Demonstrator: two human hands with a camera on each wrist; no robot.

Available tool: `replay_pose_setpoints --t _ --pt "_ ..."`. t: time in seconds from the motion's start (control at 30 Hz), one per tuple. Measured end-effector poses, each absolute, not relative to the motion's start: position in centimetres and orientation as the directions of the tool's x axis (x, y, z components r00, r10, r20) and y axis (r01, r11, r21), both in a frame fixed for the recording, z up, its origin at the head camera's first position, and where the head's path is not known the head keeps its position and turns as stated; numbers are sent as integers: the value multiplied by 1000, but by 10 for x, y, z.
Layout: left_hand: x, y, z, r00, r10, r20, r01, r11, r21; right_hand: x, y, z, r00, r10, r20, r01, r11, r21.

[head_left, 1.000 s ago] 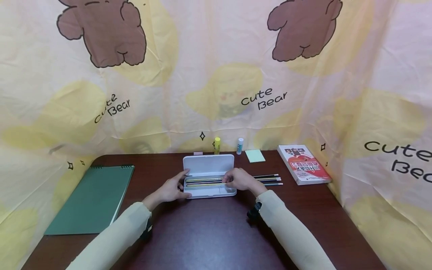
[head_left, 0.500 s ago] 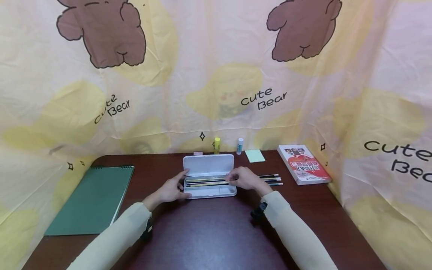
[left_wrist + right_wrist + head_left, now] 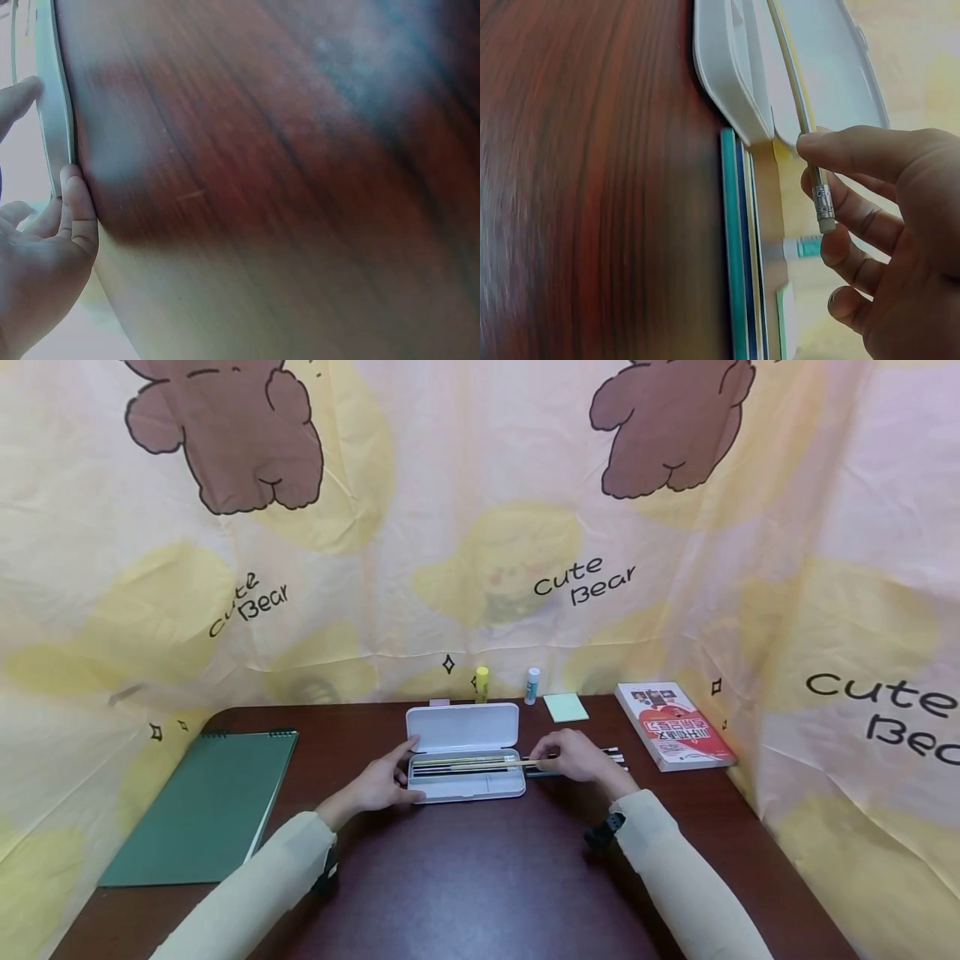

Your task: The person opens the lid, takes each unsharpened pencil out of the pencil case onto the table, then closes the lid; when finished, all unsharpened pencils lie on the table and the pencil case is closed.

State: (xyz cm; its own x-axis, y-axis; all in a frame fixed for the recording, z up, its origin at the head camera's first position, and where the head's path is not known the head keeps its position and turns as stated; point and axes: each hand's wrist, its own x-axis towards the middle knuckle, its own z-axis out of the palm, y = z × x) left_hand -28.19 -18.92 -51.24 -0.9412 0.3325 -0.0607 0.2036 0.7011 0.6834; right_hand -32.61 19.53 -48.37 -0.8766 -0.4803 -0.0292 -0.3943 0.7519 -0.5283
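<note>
Right hand (image 3: 577, 757) pinches a yellow pencil (image 3: 480, 764) near its eraser end, thumb and forefinger curled round it, and has drawn it rightward since a second ago: the hand was then over the right end of the case (image 3: 467, 774), and now sits beyond that end, above the loose pencils (image 3: 611, 755) lying on the table (image 3: 480, 877) beside it. The pencil's eraser end now sticks out past the case's right wall while its tip end is still over the tray, so it looks part-way out rather than lifted clear. Left hand (image 3: 378, 781) has not moved; its thumb and fingers brace the case's left end, which steadies it at the middle of the table's far edge. Other pencils still lie inside the tray. The lid stands open toward the far edge.
</note>
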Motion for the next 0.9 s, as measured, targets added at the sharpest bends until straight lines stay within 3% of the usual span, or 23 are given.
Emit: replay_pose_setpoints --t 0.9 --pt "-282 -190 -512 -937 346 -56 212 687 695 -316 313 -486 -943 -308 -125 -194 816 -545"
